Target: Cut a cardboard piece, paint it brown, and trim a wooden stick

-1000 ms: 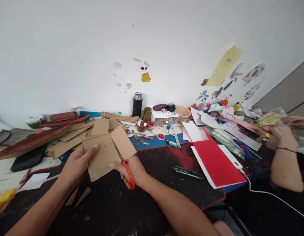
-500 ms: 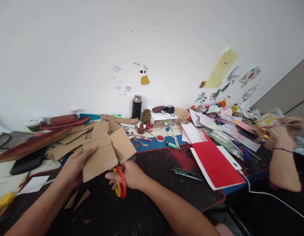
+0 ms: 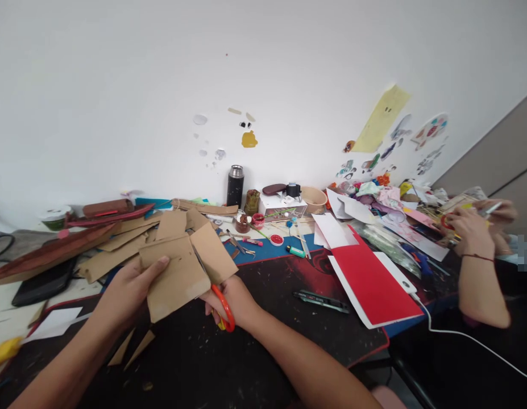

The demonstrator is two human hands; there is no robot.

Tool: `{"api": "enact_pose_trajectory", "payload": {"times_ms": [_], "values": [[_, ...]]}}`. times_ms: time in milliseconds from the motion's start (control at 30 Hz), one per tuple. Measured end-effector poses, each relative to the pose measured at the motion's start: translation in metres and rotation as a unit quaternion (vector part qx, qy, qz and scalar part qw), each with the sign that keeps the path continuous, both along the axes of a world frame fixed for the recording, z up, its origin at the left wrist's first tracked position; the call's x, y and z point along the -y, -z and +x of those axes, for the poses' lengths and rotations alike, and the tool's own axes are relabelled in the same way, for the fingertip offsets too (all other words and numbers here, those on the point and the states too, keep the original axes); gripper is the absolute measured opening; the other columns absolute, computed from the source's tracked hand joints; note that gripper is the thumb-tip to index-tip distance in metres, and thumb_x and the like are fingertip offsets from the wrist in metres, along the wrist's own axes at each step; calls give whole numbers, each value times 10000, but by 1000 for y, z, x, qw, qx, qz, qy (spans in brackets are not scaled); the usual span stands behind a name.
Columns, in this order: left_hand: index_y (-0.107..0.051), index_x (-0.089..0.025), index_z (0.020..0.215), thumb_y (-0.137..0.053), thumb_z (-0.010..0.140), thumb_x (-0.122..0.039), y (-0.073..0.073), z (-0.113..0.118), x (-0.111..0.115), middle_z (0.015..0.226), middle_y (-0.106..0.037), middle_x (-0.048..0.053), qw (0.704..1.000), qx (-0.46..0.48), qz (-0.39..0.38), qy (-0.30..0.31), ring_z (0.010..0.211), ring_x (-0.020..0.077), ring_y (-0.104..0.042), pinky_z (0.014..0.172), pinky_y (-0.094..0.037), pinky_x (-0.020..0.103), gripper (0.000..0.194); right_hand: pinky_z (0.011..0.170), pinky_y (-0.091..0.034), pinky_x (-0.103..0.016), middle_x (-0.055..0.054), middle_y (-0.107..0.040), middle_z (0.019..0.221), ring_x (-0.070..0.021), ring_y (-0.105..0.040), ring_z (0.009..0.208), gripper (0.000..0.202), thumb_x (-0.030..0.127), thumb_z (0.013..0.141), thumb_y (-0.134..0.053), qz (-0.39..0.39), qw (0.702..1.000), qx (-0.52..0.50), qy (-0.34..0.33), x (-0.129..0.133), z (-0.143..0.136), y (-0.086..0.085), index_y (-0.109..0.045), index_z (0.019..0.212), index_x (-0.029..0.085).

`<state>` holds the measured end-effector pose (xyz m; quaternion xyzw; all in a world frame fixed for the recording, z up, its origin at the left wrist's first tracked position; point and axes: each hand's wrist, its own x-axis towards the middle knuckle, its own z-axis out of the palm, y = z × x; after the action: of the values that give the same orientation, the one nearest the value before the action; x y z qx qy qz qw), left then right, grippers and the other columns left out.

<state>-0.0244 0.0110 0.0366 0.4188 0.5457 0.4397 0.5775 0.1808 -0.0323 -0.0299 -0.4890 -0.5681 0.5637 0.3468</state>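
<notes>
"The scissors (image 3: 226, 305) had swung outward to the right."

"And the cardboard (image 3: 175, 278)?"

"Above the tabletop (image 3: 7, 318), toward its near edge. The left hand (image 3: 129, 284) pinched its side, thumb on top, probably steadying it against the blades."

"The right hand (image 3: 237, 292)?"

"Fingers wrapped the handles for leverage. Slim offcuts (image 3: 140, 349) lay below, probably where they fell."

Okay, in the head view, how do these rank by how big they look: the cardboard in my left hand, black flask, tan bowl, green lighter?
1. Cardboard
2. Black flask and tan bowl, too alike to rank
3. Green lighter
</notes>
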Motion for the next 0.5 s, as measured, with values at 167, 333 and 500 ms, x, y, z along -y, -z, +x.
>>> {"api": "enact_pose_trajectory", "payload": {"times_ms": [167, 333, 500], "values": [[-749, -165, 886, -1017, 389, -519, -4, 2, 3, 664, -775, 77, 999, 17, -27, -21, 495, 245, -697, 429, -558, 290, 666, 438, -444, -216, 41, -603, 598, -129, -588, 451, 515, 634, 866, -784, 34, 999, -11, -20, 4, 2, -6, -711, 1082, 172], [-740, -159, 1011, -1006, 424, -513, -1, 2, 4, 726, -800, 81, 1000, 12, -20, -6, 459, 228, -677, 407, -534, 287, 735, 457, -454, -202, 48, -618, 642, -112, -584, 461, 586, 654, 873, -769, 24, 999, -15, -33, 4, 2, -3, -686, 1226, 194], [-720, -166, 981, -1010, 393, -504, -2, 1, 3, 716, -796, 85, 998, 32, -46, -8, 489, 250, -702, 419, -550, 298, 737, 562, -566, -242, -4, -707, 875, -146, -690, 631, 723, 644, 744, -881, 6, 995, -87, -52, 1, -1, -9, -638, 1280, 223]]}}
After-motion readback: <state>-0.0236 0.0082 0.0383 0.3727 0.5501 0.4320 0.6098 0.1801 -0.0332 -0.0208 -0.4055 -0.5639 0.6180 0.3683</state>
